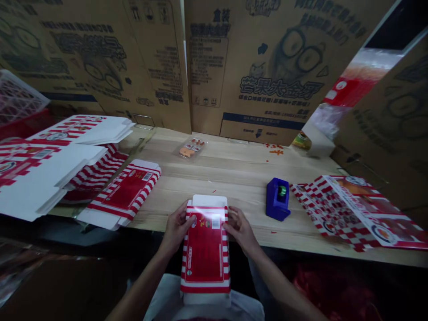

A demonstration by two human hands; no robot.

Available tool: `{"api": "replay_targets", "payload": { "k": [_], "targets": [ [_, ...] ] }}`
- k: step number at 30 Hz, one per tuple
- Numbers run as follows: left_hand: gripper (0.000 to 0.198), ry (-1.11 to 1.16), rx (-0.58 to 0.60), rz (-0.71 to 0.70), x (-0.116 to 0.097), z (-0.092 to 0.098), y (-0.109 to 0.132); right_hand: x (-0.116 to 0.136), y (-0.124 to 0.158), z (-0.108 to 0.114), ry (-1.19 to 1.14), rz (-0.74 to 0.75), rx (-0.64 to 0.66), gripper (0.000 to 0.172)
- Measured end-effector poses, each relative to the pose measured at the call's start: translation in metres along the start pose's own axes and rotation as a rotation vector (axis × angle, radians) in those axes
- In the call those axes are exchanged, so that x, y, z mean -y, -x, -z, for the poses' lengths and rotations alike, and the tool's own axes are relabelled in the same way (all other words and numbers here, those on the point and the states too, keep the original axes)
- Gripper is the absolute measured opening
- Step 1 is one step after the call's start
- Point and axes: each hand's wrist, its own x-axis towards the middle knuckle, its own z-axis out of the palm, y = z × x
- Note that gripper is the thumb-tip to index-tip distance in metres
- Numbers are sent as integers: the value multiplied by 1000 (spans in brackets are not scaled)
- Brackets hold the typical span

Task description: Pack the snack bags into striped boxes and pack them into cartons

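A red box with red-and-white striped sides [206, 254] is held upright at the front edge of the table, its white flap raised at the top. My left hand [177, 226] grips its upper left side, thumb on the printed face. On the upper right side, my right hand [241, 229] pinches the edge between thumb and fingers. Another striped red box [125, 189] lies flat to the left, its white end flap towards me. The lower end of the held box rests near my lap.
Stacked flat cartons [43, 178] cover the left side. A blue tape dispenser [277, 199] and printed striped boxes [364, 214] stand at the right. A small clear packet [191, 148] lies further back. Large cardboard boxes [254, 67] wall off the rear.
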Motion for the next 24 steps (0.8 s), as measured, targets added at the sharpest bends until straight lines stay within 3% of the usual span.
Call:
{"api": "replay_targets", "payload": {
  "k": [3, 6, 9, 11, 14, 18, 21, 24],
  "targets": [
    [67, -11, 21, -3, 9, 0, -2, -5, -10, 13, 134, 93, -72, 58],
    [67, -10, 17, 62, 14, 0, -5, -9, -19, 21, 296, 159, -79, 45],
    [47, -27, -65, 102, 18, 0, -8, -11, -23, 24, 397, 258, -78, 27],
    [32, -23, -115, 108, 19, 1, -13, -9, -25, 23, 420, 281, -68, 25],
    [26, 29, -142, 137, 16, 1, -23, -1, -28, 21, 330, 214, -80, 23],
    [36, 74, -59, 243, 9, 1, -38, 15, -30, 22, 95, -38, 49, 50],
    [35, 51, 43, 296, 3, 2, -40, 21, -30, 26, 114, -136, 162, 36],
    [31, 8, 63, 257, 1, 4, -32, 20, -28, 30, 240, -49, 164, 27]
  ]
}}
